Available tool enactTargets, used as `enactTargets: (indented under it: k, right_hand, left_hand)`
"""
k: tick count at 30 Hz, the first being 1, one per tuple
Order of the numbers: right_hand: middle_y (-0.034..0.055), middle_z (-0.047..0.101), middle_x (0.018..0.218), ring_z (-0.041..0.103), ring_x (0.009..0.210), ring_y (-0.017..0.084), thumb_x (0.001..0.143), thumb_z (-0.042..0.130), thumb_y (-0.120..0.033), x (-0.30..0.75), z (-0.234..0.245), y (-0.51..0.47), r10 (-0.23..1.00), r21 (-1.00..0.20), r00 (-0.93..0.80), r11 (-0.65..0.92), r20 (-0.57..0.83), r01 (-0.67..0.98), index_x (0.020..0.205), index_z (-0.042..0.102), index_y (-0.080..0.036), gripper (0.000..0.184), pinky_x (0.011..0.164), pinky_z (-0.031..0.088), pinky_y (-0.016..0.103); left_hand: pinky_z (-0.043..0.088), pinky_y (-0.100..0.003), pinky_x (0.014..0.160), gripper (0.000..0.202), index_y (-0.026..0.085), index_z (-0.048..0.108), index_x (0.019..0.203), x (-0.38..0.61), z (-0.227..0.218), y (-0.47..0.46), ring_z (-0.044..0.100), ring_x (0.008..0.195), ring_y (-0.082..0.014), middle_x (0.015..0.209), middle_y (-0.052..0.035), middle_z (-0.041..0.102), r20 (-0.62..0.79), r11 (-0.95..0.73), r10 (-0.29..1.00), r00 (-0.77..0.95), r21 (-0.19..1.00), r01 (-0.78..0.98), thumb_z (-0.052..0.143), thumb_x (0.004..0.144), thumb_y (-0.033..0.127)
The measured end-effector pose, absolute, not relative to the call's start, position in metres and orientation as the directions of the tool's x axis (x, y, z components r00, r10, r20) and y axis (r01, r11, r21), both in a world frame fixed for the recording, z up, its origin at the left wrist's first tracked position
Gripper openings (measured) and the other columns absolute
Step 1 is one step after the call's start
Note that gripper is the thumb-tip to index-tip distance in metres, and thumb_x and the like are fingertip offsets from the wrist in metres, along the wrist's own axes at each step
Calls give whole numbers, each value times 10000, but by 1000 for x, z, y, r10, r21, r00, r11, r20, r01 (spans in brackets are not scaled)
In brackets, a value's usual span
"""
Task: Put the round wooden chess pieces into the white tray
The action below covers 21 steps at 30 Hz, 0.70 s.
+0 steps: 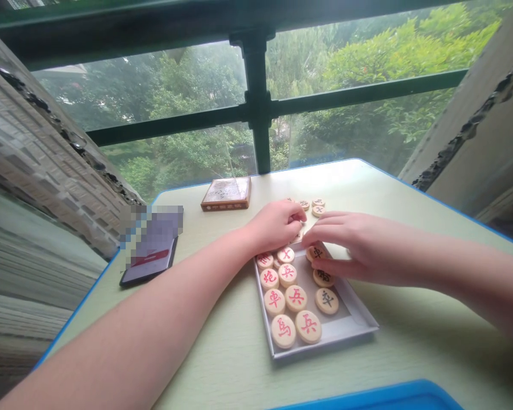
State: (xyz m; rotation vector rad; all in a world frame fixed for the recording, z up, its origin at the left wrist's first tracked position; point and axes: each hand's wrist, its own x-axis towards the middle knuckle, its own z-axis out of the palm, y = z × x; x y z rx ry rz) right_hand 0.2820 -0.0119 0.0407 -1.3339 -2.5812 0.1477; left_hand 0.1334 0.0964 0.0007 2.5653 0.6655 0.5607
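Observation:
A shallow grey box tray (359, 319) lies on the pale green table (222, 353) and holds several round wooden chess pieces with red or black characters, such as one with a red mark (308, 326). My left hand (276, 225) rests at the tray's far end, fingers curled over pieces there. My right hand (346, 245) reaches across the far right part of the tray, fingers pressed together on a black-marked piece (315, 253). Three loose pieces (318, 209) lie on the table just beyond the hands.
A brown box lid (226, 193) lies at the table's far edge. A phone (151, 253) sits at the left edge. A blue object's edge (389, 396) shows at the near side. A window with dark bars (256, 108) stands behind the table.

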Motion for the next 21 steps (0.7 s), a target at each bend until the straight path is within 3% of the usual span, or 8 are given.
enactTargets:
  k: [21]
  right_hand:
    - [69,660,885,587,816,175,773,571,-177,282,43,-12,769,-215,-614,639,178,738,904,703,-197,186,724,461,274]
  left_hand:
    - [439,-240,692,199,154,643,773,134,1,95,555,742,-133,785,-16,628,279,-783,542,793,510,356,455,724,109]
